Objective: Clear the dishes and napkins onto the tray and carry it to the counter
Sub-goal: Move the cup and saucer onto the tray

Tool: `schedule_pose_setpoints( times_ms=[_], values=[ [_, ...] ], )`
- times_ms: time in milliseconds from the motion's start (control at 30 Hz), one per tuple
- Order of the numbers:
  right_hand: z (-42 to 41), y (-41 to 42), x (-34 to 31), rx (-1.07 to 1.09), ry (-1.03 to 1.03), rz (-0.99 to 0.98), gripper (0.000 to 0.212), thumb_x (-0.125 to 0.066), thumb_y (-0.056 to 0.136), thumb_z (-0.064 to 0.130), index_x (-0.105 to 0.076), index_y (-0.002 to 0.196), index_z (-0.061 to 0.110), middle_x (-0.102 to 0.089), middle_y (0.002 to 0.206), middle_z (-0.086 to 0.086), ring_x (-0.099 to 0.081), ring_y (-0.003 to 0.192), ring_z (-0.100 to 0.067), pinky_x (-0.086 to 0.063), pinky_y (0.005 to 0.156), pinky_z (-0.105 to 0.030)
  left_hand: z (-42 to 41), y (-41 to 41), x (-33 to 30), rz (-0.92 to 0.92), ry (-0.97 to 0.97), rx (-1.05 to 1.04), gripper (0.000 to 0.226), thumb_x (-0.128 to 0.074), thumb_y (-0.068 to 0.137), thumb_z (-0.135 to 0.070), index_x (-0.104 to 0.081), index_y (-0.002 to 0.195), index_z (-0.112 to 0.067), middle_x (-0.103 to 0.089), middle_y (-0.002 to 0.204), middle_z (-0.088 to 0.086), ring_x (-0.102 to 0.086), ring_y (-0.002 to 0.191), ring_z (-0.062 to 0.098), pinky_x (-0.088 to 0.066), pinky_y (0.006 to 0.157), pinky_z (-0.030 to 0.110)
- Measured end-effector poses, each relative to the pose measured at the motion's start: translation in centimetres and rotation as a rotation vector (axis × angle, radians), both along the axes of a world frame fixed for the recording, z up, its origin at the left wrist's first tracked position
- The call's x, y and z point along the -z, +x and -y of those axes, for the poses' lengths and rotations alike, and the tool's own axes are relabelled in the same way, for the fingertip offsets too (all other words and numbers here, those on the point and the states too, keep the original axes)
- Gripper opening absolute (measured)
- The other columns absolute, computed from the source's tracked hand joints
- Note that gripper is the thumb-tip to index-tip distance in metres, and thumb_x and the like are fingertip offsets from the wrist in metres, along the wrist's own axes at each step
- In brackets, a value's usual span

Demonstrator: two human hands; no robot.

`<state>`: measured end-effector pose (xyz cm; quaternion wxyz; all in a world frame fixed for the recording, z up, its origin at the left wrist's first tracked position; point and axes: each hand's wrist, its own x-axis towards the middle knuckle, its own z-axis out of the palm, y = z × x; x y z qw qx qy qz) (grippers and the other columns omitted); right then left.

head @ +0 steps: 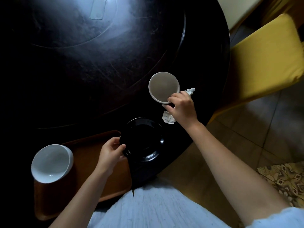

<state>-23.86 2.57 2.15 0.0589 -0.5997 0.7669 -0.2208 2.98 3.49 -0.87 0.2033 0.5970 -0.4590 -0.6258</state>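
My right hand (pixel 181 107), right of the frame's centre, grips a pale bowl (pixel 163 87) by its near rim, thumb on the inside and fingers curled under the outside. The bowl is tilted, its open mouth turned toward me, and I cannot tell whether its base touches the dark round surface (pixel 92 66) or hangs just above it. Crumpled white napkins show around that hand: one napkin piece (pixel 190 91) pokes out just past my knuckles on the far side, another (pixel 167 118) lies on the surface just below my palm. Whether my fingers pinch either of them I cannot tell.

My left hand (pixel 111 152), lower centre, closes on the left edge of a black plate (pixel 143 139), thumb on top of the rim and fingers beneath. The plate sits near the close edge of the surface, its left rim reaching over the right end of the brown tray (pixel 92 145). The tray stretches from the plate toward the lower left of the frame, and its near end juts out past the surface edge toward my lap.

A white bowl (pixel 51 163) stands on the tray's left end, empty, well apart from my left hand.

At the upper right, a chair with a yellow cushion (pixel 266 58) stands beside the surface, above a tiled floor (pixel 263 137). A patterned rug (pixel 286 180) shows at the lower right edge.
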Motion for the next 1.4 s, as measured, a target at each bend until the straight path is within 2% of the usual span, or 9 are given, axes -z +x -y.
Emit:
schedule_pose_setpoints(
  times_ms=[167,300,467,800,1000,1133,1233,1300,1400],
  values=[
    [-3.0,2.9,-1.9,-0.076,-0.075,-0.034,0.018,-0.076,0.064,0.019,-0.069,0.071,0.003,-0.071,0.077,-0.009,-0.06,0.079,-0.034,-0.043,0.078,-0.032,-0.9,2.5,-0.3,-0.056,0.012,-0.091,0.013,-0.057,0.085,-0.005,-0.061,0.091,-0.016,-0.062,0.103,0.014,-0.066,0.089,0.03,-0.056,0.058,0.022],
    [-5.2,6.9,-1.7,-0.151,-0.045,-0.023,0.016,-0.079,0.065,0.015,-0.07,0.074,0.005,-0.071,0.079,-0.008,-0.062,0.08,-0.033,-0.052,0.075,-0.035,-2.2,5.1,-0.4,-0.059,0.038,-0.17,0.013,-0.055,0.086,-0.004,-0.059,0.091,-0.014,-0.064,0.096,0.015,-0.065,0.084,0.028,-0.057,0.058,0.022],
    [-6.8,11.8,-0.5,-0.26,-0.033,-0.001,0.012,-0.07,0.068,0.019,-0.069,0.072,0.007,-0.07,0.076,-0.007,-0.062,0.078,-0.031,-0.043,0.081,-0.028,-3.1,8.2,0.2,-0.049,0.027,-0.241,0.015,-0.054,0.087,0.0,-0.058,0.085,-0.015,-0.061,0.091,0.008,-0.063,0.081,0.024,-0.055,0.055,0.019],
    [-7.6,18.4,1.9,-0.434,0.113,0.043,0.014,-0.076,0.064,0.017,-0.068,0.069,0.007,-0.069,0.076,-0.007,-0.062,0.08,-0.032,-0.056,0.071,-0.032,-3.0,11.6,2.7,-0.034,0.061,-0.34,0.009,-0.053,0.087,-0.003,-0.056,0.09,-0.011,-0.056,0.092,0.006,-0.058,0.095,0.028,-0.055,0.054,0.017],
    [-7.6,20.2,2.8,-0.421,0.195,0.021,0.016,-0.074,0.065,0.019,-0.067,0.069,0.005,-0.069,0.077,-0.007,-0.061,0.081,-0.033,-0.058,0.067,-0.034,-2.8,12.1,2.8,-0.053,0.046,-0.365,0.011,-0.052,0.088,-0.001,-0.053,0.093,-0.01,-0.055,0.088,0.005,-0.055,0.095,0.028,-0.054,0.051,0.015],
    [-7.9,20.8,3.0,-0.418,0.176,-0.006,0.016,-0.076,0.063,0.018,-0.067,0.07,0.007,-0.069,0.078,-0.006,-0.062,0.082,-0.031,-0.057,0.069,-0.032,-2.9,12.3,3.2,-0.027,0.088,-0.39,0.015,-0.054,0.087,-0.004,-0.056,0.102,-0.009,-0.059,0.104,0.016,-0.058,0.099,0.029,-0.056,0.056,0.017],
    [-8.3,21.0,3.2,-0.393,0.128,-0.014,0.027,-0.081,0.06,0.016,-0.068,0.082,0.008,-0.07,0.091,-0.007,-0.063,0.087,-0.029,-0.056,0.08,-0.037,-3.5,11.9,3.0,-0.037,0.145,-0.429,0.015,-0.056,0.087,-0.006,-0.056,0.101,-0.009,-0.059,0.098,0.014,-0.059,0.092,0.026,-0.056,0.055,0.018],
    [-9.0,21.0,3.3,-0.318,0.087,0.061,0.043,-0.079,0.064,0.014,-0.063,0.105,0.01,-0.066,0.109,-0.011,-0.061,0.099,-0.027,-0.049,0.091,-0.041,-4.0,11.8,2.9,-0.038,0.194,-0.457,0.016,-0.057,0.086,-0.006,-0.055,0.102,-0.007,-0.058,0.087,0.012,-0.06,0.081,0.022,-0.055,0.052,0.017],
    [-10.3,20.4,3.0,-0.132,0.059,0.152,0.053,-0.072,0.075,0.015,-0.05,0.123,0.016,-0.059,0.122,-0.01,-0.054,0.112,-0.023,-0.045,0.094,-0.035,-4.8,11.7,3.0,-0.068,0.346,-0.423,0.012,-0.055,0.088,-0.007,-0.054,0.097,0.001,-0.062,0.084,0.017,-0.067,0.065,0.019,-0.054,0.05,0.017]
  ],
)
